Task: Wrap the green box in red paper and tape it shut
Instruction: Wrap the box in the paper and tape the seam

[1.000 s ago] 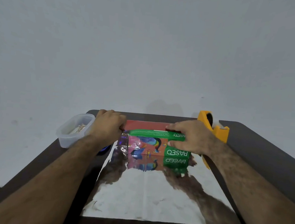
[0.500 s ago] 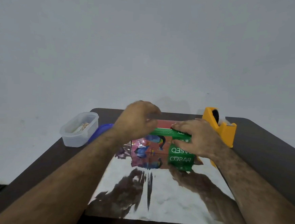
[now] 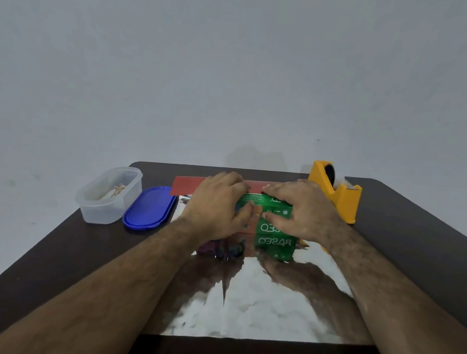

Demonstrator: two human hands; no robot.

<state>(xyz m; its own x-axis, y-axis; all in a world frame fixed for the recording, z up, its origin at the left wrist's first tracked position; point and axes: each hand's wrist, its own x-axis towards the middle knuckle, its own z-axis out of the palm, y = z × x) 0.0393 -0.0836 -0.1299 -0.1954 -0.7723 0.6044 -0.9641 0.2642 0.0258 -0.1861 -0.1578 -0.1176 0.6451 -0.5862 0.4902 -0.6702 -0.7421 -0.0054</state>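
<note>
The green box (image 3: 275,209) lies on the shiny silver inner side of the wrapping paper (image 3: 258,304), near its far edge. The paper's red side (image 3: 187,187) shows as a strip folded up behind the box. My left hand (image 3: 217,203) lies over the left half of the box; its bent fingers hold the red paper edge at the top and its thumb is on the box. My right hand (image 3: 301,207) presses on the right half with spread fingers, the fingertips at the red edge. The box's left part is hidden under my left hand.
A yellow tape dispenser (image 3: 337,194) stands just right of the box at the far right. A clear plastic tub (image 3: 108,195) and its blue lid (image 3: 149,208) sit at the far left. All of it rests on a dark brown table (image 3: 416,247) against a pale wall.
My left hand has moved right from the box's left end to its middle, which uncovers the blue lid. My right hand stays on the right part of the box.
</note>
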